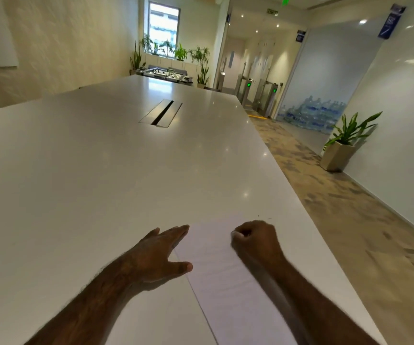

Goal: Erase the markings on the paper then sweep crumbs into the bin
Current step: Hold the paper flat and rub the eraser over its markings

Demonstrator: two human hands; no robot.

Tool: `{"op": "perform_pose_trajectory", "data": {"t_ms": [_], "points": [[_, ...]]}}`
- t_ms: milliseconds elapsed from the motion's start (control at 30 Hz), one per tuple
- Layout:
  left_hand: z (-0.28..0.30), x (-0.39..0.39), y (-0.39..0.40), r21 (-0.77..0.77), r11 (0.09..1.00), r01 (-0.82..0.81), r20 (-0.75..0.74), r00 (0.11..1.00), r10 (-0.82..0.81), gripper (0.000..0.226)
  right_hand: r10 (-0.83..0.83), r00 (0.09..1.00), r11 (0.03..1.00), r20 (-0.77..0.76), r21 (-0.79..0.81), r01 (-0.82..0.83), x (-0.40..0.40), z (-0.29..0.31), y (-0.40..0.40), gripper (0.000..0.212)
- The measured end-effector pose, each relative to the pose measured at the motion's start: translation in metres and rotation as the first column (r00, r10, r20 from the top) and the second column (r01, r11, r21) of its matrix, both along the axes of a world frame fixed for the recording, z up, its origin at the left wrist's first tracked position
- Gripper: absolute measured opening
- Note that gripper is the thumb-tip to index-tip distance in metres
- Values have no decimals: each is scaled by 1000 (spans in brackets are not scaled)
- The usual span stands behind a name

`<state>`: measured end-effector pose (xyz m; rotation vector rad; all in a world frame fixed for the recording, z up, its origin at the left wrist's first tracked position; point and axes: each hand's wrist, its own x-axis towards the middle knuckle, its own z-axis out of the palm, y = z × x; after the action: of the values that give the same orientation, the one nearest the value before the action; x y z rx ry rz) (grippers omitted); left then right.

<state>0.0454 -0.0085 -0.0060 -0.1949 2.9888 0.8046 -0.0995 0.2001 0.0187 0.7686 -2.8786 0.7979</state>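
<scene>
A white sheet of paper [222, 275] lies on the white table [101, 170] near its right edge, with only faint lines visible on it. My left hand [160, 252] rests flat with fingers spread, its fingertips and thumb pressing the paper's left edge. On the far part of the sheet, my right hand [255, 241] is clenched into a fist, and a small white thing, perhaps an eraser, peeks out at its fingers. Tiny dark specks [263, 217] lie on the table just beyond the fist. No bin is in view.
A metal cable hatch [161, 113] is set into the table's middle. The table's right edge [308, 207] drops to a patterned carpet floor. A potted plant [343, 148] stands by the right wall.
</scene>
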Motion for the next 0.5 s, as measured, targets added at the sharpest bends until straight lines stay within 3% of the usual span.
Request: {"op": "perform_pose_trajectory", "data": {"t_ms": [100,200,267,333,433,467,500], "points": [[-2,0,-2,17,1000,-4,2,1000,4,89,-236,968,968,-79,69,242,-43,18,11,14],[-2,0,-2,2,1000,-4,-25,1000,4,88,-25,994,998,-110,59,31,-25,11,-16,16],[-2,-1,-1,-8,1000,6,-20,1000,-6,89,107,994,990,-16,99,-105,-10,0,-25,18],[-5,-3,-3,-9,1000,5,-28,1000,-5,90,12,999,997,33,74,-15,-30,5,-15,17],[-8,-2,-4,5,1000,3,-26,1000,-3,91,-254,966,952,-53,165,259,-64,21,8,18],[-8,-2,-4,10,1000,10,-25,1000,-9,91,-295,955,951,-11,92,295,-66,26,11,21],[-8,-2,-4,10,1000,11,-29,1000,-11,91,-273,951,956,143,-73,285,-62,29,8,24]]}}
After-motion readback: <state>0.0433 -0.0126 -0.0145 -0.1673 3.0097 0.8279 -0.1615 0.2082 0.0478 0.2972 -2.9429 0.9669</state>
